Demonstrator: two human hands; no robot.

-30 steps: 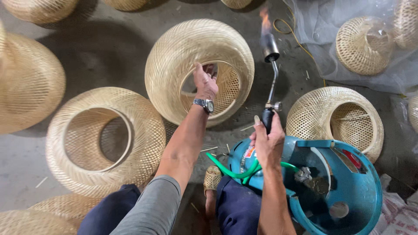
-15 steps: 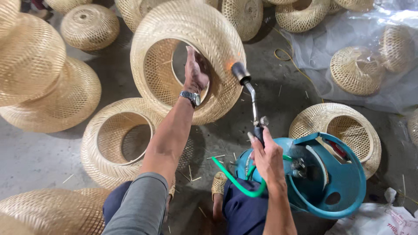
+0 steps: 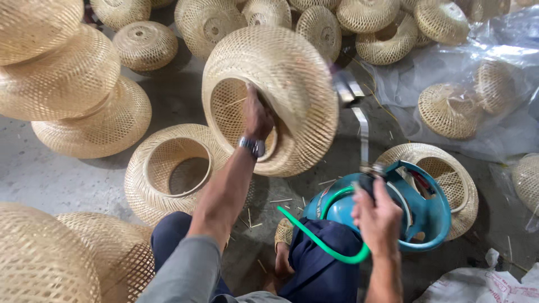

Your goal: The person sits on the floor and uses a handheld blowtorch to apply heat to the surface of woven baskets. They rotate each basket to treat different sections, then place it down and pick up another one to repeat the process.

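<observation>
Left grip (image 3: 257,118) clamped on woven lampshade (image 3: 275,95) rim, opening tilted toward camera; right grip (image 3: 377,216) closed on torch (image 3: 359,126), nozzle just right of shade.

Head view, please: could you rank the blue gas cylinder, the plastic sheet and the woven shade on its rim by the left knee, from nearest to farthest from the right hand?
1. Gas cylinder: touching the right hand.
2. Shade: left, across the legs.
3. Plastic sheet: upper right.
</observation>
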